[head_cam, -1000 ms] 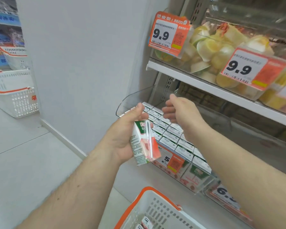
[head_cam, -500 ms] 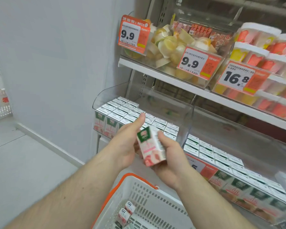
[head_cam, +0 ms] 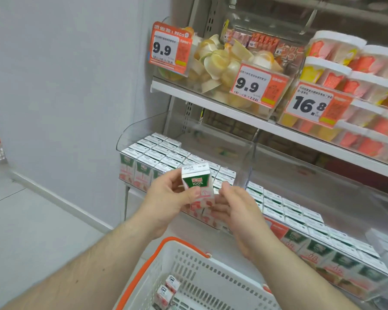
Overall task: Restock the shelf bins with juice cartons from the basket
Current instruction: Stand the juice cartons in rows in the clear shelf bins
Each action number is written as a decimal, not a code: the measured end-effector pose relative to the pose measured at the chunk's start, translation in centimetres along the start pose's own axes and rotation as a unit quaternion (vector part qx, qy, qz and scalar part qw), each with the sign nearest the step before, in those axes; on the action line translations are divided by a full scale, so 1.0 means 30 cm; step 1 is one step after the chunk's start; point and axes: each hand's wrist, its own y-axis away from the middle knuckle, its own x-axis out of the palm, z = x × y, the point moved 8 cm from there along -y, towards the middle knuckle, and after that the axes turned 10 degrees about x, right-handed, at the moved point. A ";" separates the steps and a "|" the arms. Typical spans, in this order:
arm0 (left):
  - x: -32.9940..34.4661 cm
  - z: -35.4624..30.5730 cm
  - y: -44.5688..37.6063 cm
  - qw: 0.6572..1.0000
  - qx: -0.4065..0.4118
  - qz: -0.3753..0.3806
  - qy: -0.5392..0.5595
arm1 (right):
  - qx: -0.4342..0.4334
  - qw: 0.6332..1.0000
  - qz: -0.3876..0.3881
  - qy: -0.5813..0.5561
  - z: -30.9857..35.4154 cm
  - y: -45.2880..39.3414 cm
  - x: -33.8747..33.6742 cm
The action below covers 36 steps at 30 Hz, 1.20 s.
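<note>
The left hand [head_cam: 166, 198] is gripping 1 juice carton [head_cam: 197, 186] upright, thumb curled across its front face and fingers wrapped behind it. The right hand [head_cam: 235, 211] is sitting just beside the carton's lower right corner, fingertips touching its bottom edge, fingers loosely curled and close together; whether they are actually pinching it, I cannot tell. The carton is hovering in front of the left shelf bin [head_cam: 139, 128], above that bin's front edge, where rows of matching cartons [head_cam: 157, 151] are standing packed toward the front. A second clear bin [head_cam: 323, 186] to the right is holding more rows of cartons. The white basket [head_cam: 211, 271] with an orange rim is sitting below the hands, and 2 cartons [head_cam: 168, 289] are lying near its left wall. On the upper shelf [head_cam: 233, 113], price tags reading 9.9 and 16.8 are hanging along the front edge.
</note>
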 end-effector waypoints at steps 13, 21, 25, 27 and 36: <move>-0.017 -0.090 -0.058 0.940 0.201 0.019 -0.275 | -0.220 0.936 -0.085 0.262 0.176 -0.009 0.088; -0.183 -0.113 -0.115 0.917 0.155 -0.160 -0.331 | 0.004 0.999 -0.049 -0.010 0.188 -0.243 0.060; -0.228 -0.087 -0.148 0.869 0.104 -0.170 -0.452 | -0.095 0.973 -0.135 0.163 0.303 -0.366 0.047; -0.212 -0.054 -0.170 0.849 0.078 -0.130 -0.507 | -0.116 0.953 -0.158 0.233 0.341 -0.430 0.063; -0.212 0.074 -0.232 0.825 -0.005 -0.071 -0.560 | -0.032 0.924 -0.100 0.368 0.273 -0.771 0.183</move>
